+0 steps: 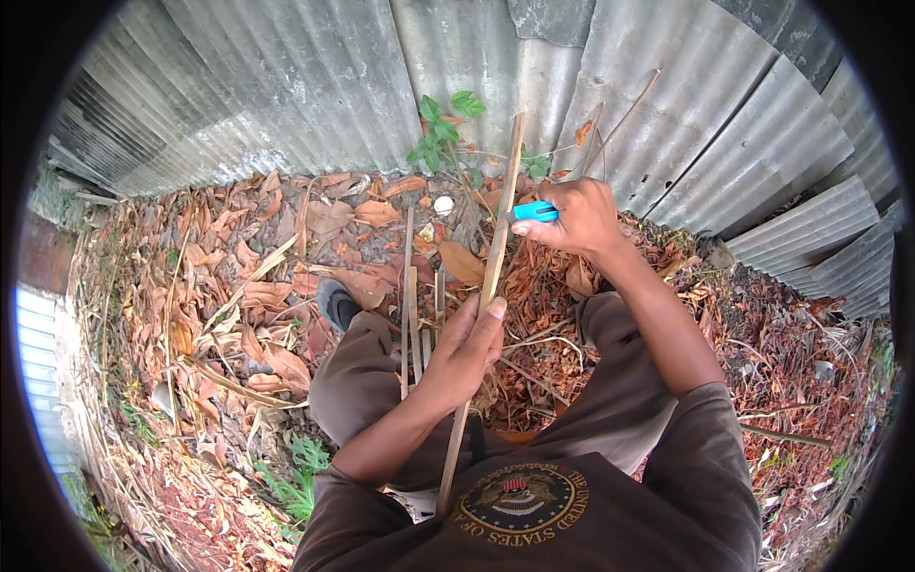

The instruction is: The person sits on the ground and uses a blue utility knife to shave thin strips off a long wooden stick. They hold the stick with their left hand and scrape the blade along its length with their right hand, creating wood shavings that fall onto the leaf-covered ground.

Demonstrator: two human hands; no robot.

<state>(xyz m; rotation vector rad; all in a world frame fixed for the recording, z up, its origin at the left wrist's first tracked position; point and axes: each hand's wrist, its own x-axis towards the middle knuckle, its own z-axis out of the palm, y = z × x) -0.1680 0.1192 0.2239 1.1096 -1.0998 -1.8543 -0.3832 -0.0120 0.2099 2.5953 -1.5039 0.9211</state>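
Observation:
A long, thin wooden strip [496,250] slants up and away from my lap, its lower end against my shirt. My left hand [464,351] is wrapped round it near its middle, thumb lying along the wood. Farther up, my right hand [575,217] grips a bright blue utility knife [537,212]. The knife's front end meets the right side of the strip; its blade is too small to make out clearly. Between my legs, several more wooden strips [413,315] stand or lie close together, left of the held one.
A corrugated metal fence [286,86] runs across the far side. Dry brown leaves [257,305] and twigs cover the ground. A green plant [437,132] grows at the fence foot, another [303,472] at lower left. Loose metal sheets [810,234] lean at the right.

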